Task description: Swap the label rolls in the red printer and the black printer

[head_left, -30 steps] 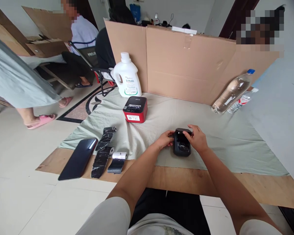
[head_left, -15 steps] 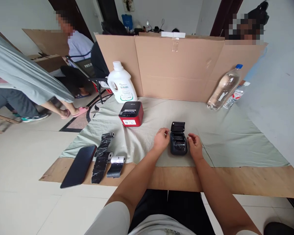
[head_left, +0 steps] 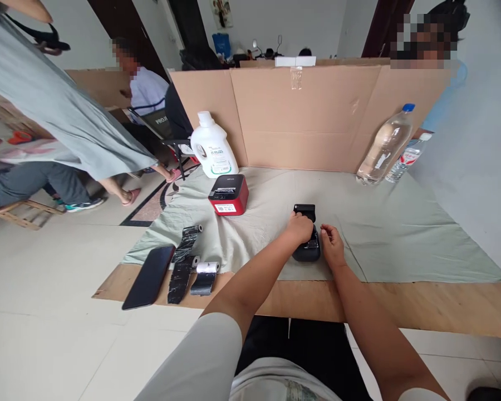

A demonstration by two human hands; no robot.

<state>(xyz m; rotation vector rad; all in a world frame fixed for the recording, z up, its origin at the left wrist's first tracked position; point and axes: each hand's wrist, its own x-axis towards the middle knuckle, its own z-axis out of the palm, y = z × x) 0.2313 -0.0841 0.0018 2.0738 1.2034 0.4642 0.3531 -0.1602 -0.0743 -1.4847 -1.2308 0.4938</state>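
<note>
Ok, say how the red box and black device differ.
The red box shows red sides and a black top; the black device looks black throughout. The red box looks larger than the black device. The black device's lid is raised; the red box looks shut. Both sit on the cloth.

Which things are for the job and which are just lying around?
Seem in the job:
open black device
left hand, over it
right hand, beside it

Probably just lying around:
white jug
bottles
red-and-black box
dark flat slab
untouched rolls, perhaps spare
</note>
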